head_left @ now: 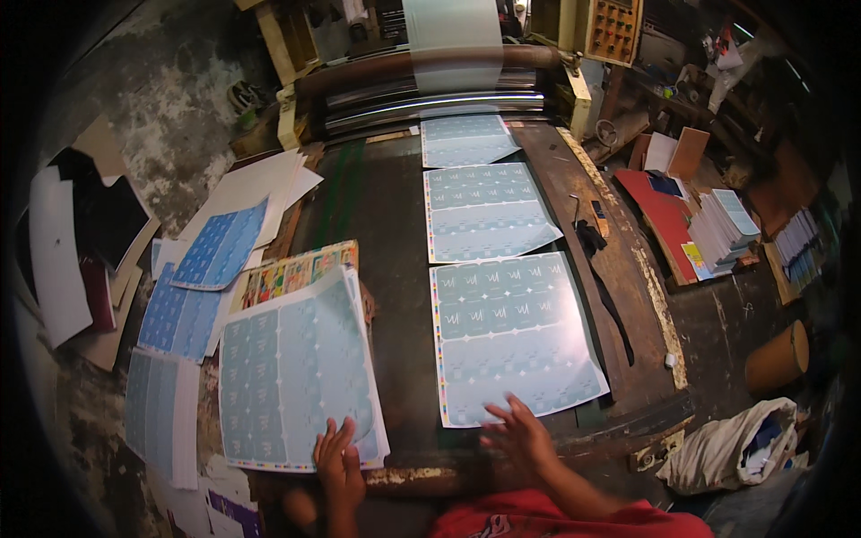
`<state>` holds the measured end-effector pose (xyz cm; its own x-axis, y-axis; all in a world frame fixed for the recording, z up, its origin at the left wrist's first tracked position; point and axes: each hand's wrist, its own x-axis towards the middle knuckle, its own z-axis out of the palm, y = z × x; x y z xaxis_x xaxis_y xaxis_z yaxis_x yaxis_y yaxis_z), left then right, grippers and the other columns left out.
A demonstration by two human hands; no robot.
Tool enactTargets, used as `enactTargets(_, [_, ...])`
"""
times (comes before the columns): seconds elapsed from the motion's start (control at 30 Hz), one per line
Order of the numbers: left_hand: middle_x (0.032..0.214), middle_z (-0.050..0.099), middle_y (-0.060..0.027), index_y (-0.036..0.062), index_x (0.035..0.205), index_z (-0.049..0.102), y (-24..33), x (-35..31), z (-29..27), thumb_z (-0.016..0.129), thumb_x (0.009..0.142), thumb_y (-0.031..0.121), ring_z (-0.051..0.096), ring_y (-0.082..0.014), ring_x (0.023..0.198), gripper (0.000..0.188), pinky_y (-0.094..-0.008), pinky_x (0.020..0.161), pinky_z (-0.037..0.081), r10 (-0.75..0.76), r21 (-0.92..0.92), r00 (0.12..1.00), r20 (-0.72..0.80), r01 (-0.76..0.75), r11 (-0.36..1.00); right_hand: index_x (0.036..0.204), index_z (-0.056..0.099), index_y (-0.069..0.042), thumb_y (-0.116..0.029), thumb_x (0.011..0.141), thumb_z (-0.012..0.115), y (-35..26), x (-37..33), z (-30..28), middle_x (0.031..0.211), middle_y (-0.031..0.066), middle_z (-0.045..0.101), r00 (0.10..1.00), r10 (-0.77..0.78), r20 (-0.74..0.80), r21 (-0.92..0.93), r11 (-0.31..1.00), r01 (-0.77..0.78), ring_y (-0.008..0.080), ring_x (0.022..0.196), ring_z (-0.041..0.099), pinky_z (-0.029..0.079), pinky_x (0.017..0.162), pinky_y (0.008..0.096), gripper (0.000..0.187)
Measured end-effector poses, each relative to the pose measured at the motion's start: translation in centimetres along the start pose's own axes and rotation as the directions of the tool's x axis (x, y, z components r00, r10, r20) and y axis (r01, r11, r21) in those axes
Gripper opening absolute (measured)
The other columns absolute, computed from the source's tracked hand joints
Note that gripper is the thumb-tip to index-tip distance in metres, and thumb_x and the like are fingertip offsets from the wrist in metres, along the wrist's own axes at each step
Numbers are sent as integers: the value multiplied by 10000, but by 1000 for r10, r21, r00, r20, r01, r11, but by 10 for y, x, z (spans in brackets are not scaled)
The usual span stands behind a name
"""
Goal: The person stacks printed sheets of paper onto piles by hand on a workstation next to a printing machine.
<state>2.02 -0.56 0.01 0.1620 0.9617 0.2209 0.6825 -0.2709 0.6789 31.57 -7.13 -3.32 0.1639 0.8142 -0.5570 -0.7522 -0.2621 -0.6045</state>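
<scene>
My left hand (339,459) rests at the near right corner of a stack of printed sheets (296,377), with its fingers stretched out. The stack is pale teal with white patterns, and its far right corner curls up. My right hand (522,434) is spread beside the near edge of a single printed sheet (516,332) on the dark machine bed; whether it touches the paper I cannot tell. Beyond lie a second printed sheet (484,211) and a third printed sheet (466,139), in a line leading back to the rollers (435,100).
Clear film (456,40) hangs into the rollers. Blue sheets (224,244) and a paper stack (160,417) sit at left. A black strap (613,305) lies on the bed's right side. Rightward are paper piles (720,231), a brown drum (777,354) and a white sack (731,446).
</scene>
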Motion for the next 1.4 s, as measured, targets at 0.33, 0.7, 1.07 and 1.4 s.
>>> enactTargets(0.33, [1295,565,-220,-84,1375,383,-3,3,5,418,1009,142,586,-342,1161,432,-496,1086,340,-13,150,999,34,8,989,1504,298,-118,-639,933,358,-164,449,142,1589,114,203,660,-482,576,-815,-405,415,365,1465,154,165,1147,583,776])
enactTargets(0.7, [1371,493,-269,-97,1340,424,-11,-4,-5,482,978,101,479,-431,1270,416,-514,1040,345,73,268,983,168,-117,956,1487,317,-45,-598,966,295,-253,486,51,1550,209,262,695,-665,275,-896,-439,-65,386,1448,205,120,1155,581,760])
enactTargets(1.07, [1248,604,-220,-87,1314,444,-18,-4,-10,503,989,260,486,-344,1267,480,-472,1127,258,-161,-274,987,-21,149,950,1411,425,0,-552,968,385,-178,302,-41,1458,250,404,723,-629,287,-916,-401,15,416,1379,338,179,1153,538,708])
enactTargets(1.4, [1030,730,0,212,897,701,40,-22,10,614,921,337,579,-307,1211,154,-614,1115,166,401,-154,909,119,-382,911,1212,572,-2,-448,954,562,-29,47,-8,1000,139,664,799,131,587,-435,883,175,183,857,650,512,791,325,515])
